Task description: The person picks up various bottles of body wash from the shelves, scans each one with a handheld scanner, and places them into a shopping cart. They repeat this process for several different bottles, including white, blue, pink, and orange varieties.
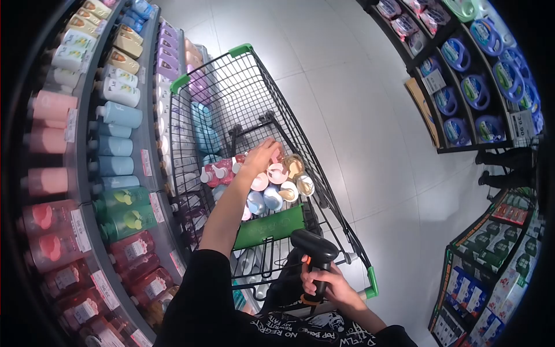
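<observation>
My left hand (pixel 263 156) reaches into the shopping cart (pixel 263 75), its fingers curled round the top of a pink pump bottle (pixel 278 157). The far side of that grip is partly hidden. Around it stand several pump bottles: pink ones, a light blue bottle (pixel 273 198), a cream bottle (pixel 288 191), and red-pink bottles (pixel 221 169) at the left. Near my body, my right hand (pixel 330 283) is wrapped round the handle of a black barcode scanner (pixel 315 246), whose head points left over the cart's near end.
Shelves on the left hold rows of pump bottles, such as blue ones (pixel 118 114) and green ones (pixel 130 222). A green panel (pixel 269 226) crosses the cart. To the right are a rack of purple detergent bottles (pixel 475 91) and a shelf of boxes (pixel 468 286).
</observation>
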The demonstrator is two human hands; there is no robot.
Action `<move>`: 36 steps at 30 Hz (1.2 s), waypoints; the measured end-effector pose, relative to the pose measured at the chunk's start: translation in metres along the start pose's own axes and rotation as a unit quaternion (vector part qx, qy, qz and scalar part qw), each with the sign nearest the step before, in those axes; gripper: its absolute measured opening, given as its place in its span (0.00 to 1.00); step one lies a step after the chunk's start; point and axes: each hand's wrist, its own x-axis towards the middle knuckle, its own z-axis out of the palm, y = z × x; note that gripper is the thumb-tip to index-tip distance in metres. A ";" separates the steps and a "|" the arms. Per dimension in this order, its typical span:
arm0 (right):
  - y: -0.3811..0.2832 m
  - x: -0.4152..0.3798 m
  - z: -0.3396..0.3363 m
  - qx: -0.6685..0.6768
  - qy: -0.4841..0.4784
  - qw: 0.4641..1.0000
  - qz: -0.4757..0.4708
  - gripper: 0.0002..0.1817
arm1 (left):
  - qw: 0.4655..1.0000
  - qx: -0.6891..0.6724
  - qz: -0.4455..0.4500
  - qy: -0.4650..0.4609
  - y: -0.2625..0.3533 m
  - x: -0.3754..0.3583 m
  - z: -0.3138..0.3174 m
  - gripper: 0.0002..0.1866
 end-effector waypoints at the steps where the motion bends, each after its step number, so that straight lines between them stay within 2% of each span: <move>1: -0.001 0.000 0.000 -0.009 -0.008 1.000 0.003 0.20 | 1.000 0.004 -0.005 0.011 0.004 -0.008 -0.007 0.25; 3: 0.000 -0.002 0.003 0.013 0.014 1.000 0.007 0.21 | 0.991 -0.016 -0.007 0.134 0.018 -0.032 -0.016 0.28; 5: 0.000 -0.003 0.008 0.002 0.021 1.000 0.014 0.21 | 0.986 -0.029 -0.022 0.161 0.033 -0.070 -0.033 0.28; 9: 0.007 0.000 0.004 -0.067 0.012 0.998 -0.004 0.20 | 0.958 -0.160 -0.073 0.226 0.058 -0.184 -0.055 0.21; 11: 0.010 0.002 0.004 -0.066 -0.007 0.998 0.004 0.20 | 0.944 -0.178 -0.136 0.244 0.067 -0.247 -0.059 0.18; 13: 0.015 0.005 0.014 -0.099 -0.029 0.995 0.011 0.19 | 0.900 -0.209 -0.232 0.303 0.090 -0.308 -0.064 0.15; 14: 0.019 0.006 0.020 -0.128 -0.049 0.990 0.020 0.20 | 0.893 -0.173 -0.263 0.320 0.101 -0.338 -0.070 0.14; 19: 0.049 0.019 0.041 -0.188 -0.123 0.971 0.085 0.20 | 0.772 -0.130 -0.373 0.498 0.182 -0.462 -0.086 0.11; 23: 0.049 0.007 0.037 -0.217 -0.139 0.961 0.101 0.19 | 0.695 -0.046 -0.424 0.578 0.266 -0.527 -0.108 0.10; 25: 0.055 0.028 0.035 -0.218 -0.126 0.965 0.071 0.18 | 0.643 -0.018 -0.430 0.634 0.262 -0.548 -0.120 0.10; 26: 0.056 0.037 0.032 -0.217 -0.116 0.967 0.070 0.18 | 0.618 -0.045 -0.395 0.678 0.258 -0.556 -0.125 0.11; 29: 0.067 0.050 0.043 -0.282 -0.122 0.951 0.029 0.18 | 0.569 0.090 -0.354 0.737 0.243 -0.577 -0.153 0.11; 30: 0.068 0.033 0.045 -0.278 -0.128 0.952 0.025 0.18 | 0.529 0.061 -0.337 0.776 0.262 -0.586 -0.170 0.12; 31: 0.072 0.039 0.049 -0.292 -0.127 0.948 0.017 0.19 | 0.488 0.025 -0.321 0.812 0.253 -0.591 -0.187 0.13; 33: 0.075 0.040 0.050 -0.304 -0.127 0.944 0.002 0.19 | 0.444 0.060 -0.252 0.858 0.235 -0.600 -0.225 0.16; 35: 0.077 0.046 0.049 -0.298 -0.131 0.945 0.012 0.20 | 0.397 0.099 -0.290 0.865 0.214 -0.609 -0.252 0.20; 36: 0.078 0.048 0.050 -0.305 -0.129 0.944 0.010 0.20 | 0.350 0.158 -0.344 0.857 0.204 -0.610 -0.267 0.22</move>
